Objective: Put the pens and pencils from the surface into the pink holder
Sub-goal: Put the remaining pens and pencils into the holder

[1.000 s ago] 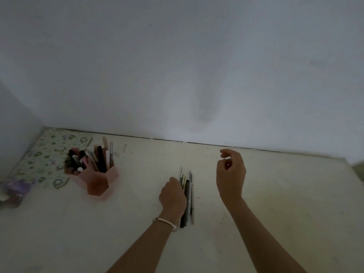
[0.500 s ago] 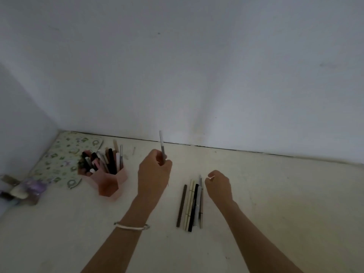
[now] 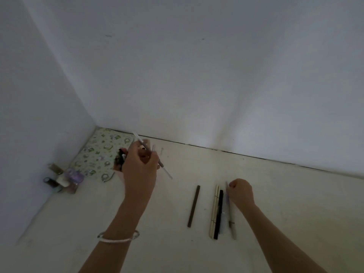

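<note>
At nine o'clock on the pale surface [image 3: 275,194], close to the wall, a cluster of small bottles [image 3: 63,180] is seen, with a patterned mat [image 3: 98,152] just beyond it at ten o'clock. The pink holder [image 3: 120,173] stands at the mat's near edge, already crowded with pens and largely hidden by the left hand [image 3: 139,166], which is raised over it. A thin white pen [image 3: 164,170] is pinched between the thumb and curled fingers of that hand and is slanted, its lower end pointing to four o'clock, away from the holder. A bracelet [image 3: 118,236] is worn on that wrist. Towards three o'clock, a brown pencil [image 3: 194,205] lies alone; beside it, cream pencils [image 3: 214,211], a black pen [image 3: 219,213] and a grey pen [image 3: 229,211] are packed in a row. The right hand [image 3: 241,192] is clenched at the grey pen's far end — whether the pen is actually gripped cannot be told. Trouble is most likely at the holder: with the pen so tilted and the compartments so full, the tip may be caught on the rim or on a standing pen, and the light holder could be tipped. The row could also be scattered if the right hand is drawn across it.
</note>
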`<state>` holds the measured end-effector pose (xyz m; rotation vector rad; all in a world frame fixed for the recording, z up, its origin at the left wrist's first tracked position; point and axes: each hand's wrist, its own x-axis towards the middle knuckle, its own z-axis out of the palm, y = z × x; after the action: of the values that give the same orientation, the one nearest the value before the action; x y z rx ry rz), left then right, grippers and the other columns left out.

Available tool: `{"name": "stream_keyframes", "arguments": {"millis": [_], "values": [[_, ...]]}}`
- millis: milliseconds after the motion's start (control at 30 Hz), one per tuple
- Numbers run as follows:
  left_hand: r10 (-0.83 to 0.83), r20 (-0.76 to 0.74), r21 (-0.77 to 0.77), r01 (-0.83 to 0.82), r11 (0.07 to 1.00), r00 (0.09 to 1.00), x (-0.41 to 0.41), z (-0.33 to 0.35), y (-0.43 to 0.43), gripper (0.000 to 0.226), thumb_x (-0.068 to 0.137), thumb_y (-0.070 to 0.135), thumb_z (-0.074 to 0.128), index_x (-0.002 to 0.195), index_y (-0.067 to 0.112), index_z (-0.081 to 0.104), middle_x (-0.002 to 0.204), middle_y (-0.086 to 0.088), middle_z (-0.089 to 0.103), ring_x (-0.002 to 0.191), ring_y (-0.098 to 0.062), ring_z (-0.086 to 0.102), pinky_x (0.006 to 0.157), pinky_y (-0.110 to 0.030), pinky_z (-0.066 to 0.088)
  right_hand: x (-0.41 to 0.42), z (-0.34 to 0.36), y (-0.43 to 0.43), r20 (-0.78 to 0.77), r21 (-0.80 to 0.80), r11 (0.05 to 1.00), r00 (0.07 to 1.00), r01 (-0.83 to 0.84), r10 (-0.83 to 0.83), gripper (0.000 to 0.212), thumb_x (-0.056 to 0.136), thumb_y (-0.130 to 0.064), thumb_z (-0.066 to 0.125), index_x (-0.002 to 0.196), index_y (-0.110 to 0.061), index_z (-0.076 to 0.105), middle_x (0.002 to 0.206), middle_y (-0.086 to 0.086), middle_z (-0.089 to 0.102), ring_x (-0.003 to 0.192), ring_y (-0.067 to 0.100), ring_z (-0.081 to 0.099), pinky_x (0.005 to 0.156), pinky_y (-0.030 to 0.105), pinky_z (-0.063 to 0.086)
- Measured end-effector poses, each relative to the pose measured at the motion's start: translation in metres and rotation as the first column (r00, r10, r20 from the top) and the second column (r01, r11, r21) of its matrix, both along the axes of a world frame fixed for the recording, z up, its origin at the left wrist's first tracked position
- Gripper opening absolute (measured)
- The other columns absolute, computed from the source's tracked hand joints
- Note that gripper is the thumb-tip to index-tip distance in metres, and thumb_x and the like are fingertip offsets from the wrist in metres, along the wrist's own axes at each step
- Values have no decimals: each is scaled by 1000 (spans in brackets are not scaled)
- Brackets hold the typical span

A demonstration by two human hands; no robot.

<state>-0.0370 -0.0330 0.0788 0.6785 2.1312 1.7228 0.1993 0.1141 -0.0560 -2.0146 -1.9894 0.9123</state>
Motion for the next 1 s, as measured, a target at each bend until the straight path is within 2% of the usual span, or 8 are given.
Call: {"name": "stream_keyframes", "arguments": {"millis": [100,200,267,367,467,667,867,1000], "values": [[52,-155,-15,-55,998,986,-13,0,-11,77,86,11,66,150,27,26,82,6,66,65,-2,66,62,-18,53,1,5,0,-6,-43,999,1000,20,-20,12,91,-10,58,87,0,63,93,15,67,84,26,61,70,24,39],[72,-214,-29,-80,996,974,-33,3,-21,92,84,10,67,151,40,13,85,18,62,65,-5,67,62,-28,57,-2,36,17,-51,40,998,998,50,-47,21,83,-5,63,103,-2,66,100,16,68,95,29,64,79,23,41],[80,-286,-57,-101,993,955,-45,4,-24,91,83,9,68,151,39,15,84,24,59,64,0,67,60,-21,54,-11,73,31,-243,130,981,964,143,-108,23,81,-2,64,104,-3,68,92,17,70,90,32,67,85,31,50],[71,-360,-84,-108,991,930,-52,2,-23,82,82,8,70,145,37,26,82,25,59,64,6,64,62,-19,53,-37,130,35,-691,54,967,708,247,-142,18,82,3,64,100,0,68,77,11,67,70,20,66,70,27,60],[-2,-444,-163,-79,983,896,-51,-8,-16,77,82,12,72,141,37,29,83,19,61,70,-3,63,67,-25,52,-65,165,25,-841,71,964,535,257,-80,14,83,4,65,90,-8,67,72,6,66,68,17,64,68,23,59],[-116,-769,-319,-220,922,629,-50,-38,-5,55,77,11,77,127,14,55,100,-6,69,108,-28,58,91,-41,43,-103,167,-4,-900,99,942,432,321,-53,14,84,4,65,92,-7,65,74,5,63,70,18,63,74,32,59],[-162,-773,-406,-282,869,614,-52,-50,-12,24,85,25,66,108,16,71,127,-8,62,127,-30,47,101,-44,33,-131,150,-31,-886,149,940,464,306,-11,12,84,-1,65,94,-8,66,83,6,68,77,23,68,76,38,59],[-28,-760,-284,-293,913,649,-57,-38,-18,32,88,16,60,119,12,64,135,-10,55,131,-32,42,105,-46,31,-157,144,-54,-866,268,936,484,230,129,16,86,-2,65,92,-17,63,83,-2,68,79,16,68,72,22,56]]}}
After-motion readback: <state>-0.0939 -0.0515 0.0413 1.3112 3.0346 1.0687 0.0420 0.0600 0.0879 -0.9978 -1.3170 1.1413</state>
